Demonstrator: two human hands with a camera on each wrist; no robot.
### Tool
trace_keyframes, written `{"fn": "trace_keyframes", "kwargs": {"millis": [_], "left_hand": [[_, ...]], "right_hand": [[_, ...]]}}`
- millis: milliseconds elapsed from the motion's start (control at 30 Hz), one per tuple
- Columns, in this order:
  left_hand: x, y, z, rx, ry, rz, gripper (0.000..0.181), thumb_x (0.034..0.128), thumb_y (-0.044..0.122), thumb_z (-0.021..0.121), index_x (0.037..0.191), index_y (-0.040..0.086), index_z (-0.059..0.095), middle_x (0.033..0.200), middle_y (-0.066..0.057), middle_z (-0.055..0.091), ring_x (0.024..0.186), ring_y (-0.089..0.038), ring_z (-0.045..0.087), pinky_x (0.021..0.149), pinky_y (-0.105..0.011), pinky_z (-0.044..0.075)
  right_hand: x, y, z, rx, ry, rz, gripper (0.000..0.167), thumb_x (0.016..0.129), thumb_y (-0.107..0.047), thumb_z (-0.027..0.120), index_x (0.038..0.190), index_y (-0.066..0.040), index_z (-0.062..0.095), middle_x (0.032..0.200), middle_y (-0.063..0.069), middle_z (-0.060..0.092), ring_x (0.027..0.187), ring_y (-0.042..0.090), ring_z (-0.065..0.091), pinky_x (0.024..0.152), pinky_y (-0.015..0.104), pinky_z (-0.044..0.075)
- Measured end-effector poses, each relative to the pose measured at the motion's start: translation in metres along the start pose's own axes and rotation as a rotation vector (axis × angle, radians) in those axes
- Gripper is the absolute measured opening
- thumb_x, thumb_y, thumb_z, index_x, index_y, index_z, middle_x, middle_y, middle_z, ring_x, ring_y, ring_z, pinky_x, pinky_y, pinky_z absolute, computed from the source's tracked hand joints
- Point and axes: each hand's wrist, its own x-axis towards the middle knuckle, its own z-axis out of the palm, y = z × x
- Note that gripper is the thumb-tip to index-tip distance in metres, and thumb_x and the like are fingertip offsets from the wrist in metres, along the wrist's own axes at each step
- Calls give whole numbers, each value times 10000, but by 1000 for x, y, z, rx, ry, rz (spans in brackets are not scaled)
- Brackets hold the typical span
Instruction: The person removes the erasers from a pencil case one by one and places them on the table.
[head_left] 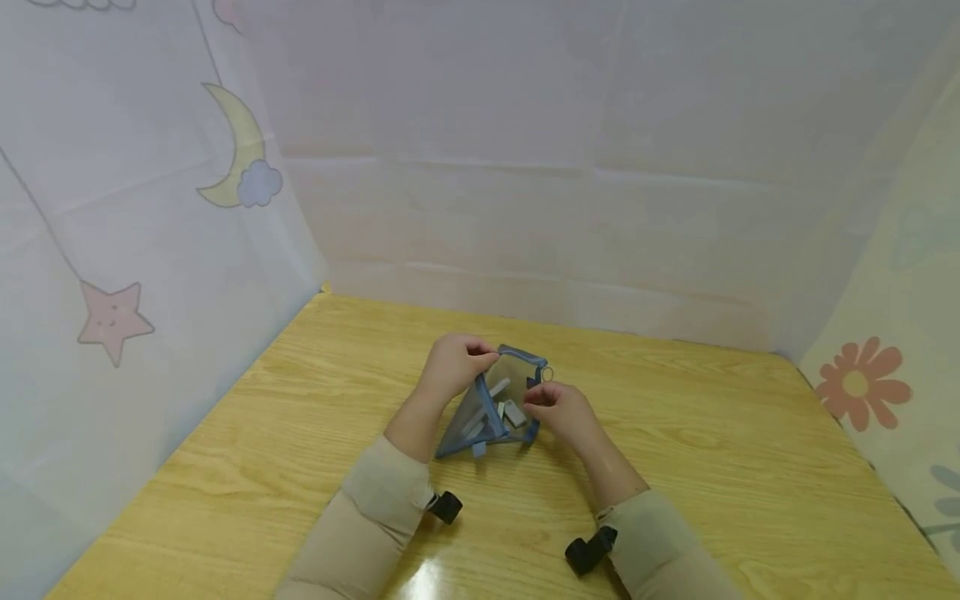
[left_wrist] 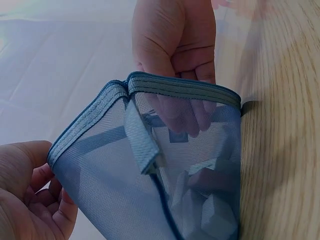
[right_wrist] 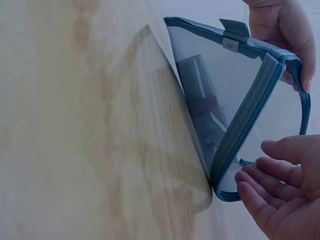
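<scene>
A blue mesh zipper pouch stands unzipped on the table, its mouth spread wide. My left hand pinches the rim at the top left corner between thumb and fingers. At the mouth's right side is my right hand, fingers loosely bent and nothing held in them. In the left wrist view its fingertips show through the mesh, just inside or behind the opening. Several small whitish blocks, perhaps erasers, lie at the pouch's bottom, blurred by the mesh. A fabric tab hangs from the rim's corner.
The pouch rests on a wood-grain table. Pale printed cloth encloses the table at the back and both sides. A small ring hangs at the pouch's far right corner. Black wrist cameras sit on both sleeves.
</scene>
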Motion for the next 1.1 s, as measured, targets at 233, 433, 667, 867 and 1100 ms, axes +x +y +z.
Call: {"fn": "trace_keyframes", "kwargs": {"millis": [233,433,667,867,1100], "left_hand": [[0,0,-2,-33,15,1,109,826,256,679,855,165,731,883,49,659,809,-128,575,677,-277,471],[-1,0,-3,-50,-8,-11,104,831,253,677,855,164,726,885,40,653,814,-134,577,683,-285,479],[-1,1,-3,-45,-16,-16,92,841,261,667,852,188,722,900,42,647,814,-139,572,685,-290,478],[-1,-1,-2,-40,-22,-5,124,843,242,665,878,140,727,888,34,651,807,-142,578,681,-287,482],[-1,-2,-5,-2,-7,4,101,842,244,665,851,165,727,886,40,654,805,-137,579,681,-293,478]], "right_hand": [[1,-3,5,-77,-60,15,280,818,-117,682,1076,-16,641,988,66,658,941,223,607,800,358,491],[1,-4,8,-114,-59,22,304,804,-112,697,1082,-9,635,983,75,653,932,219,606,790,352,494],[8,3,9,-100,-80,36,329,793,-111,708,1092,-1,632,1009,81,653,927,213,608,781,346,494],[12,5,10,-141,-75,39,306,765,-102,728,1044,-6,645,950,69,654,864,190,602,742,328,494],[14,3,15,-230,-49,28,252,731,-137,758,935,-28,659,808,32,616,730,157,544,645,294,459]]}}
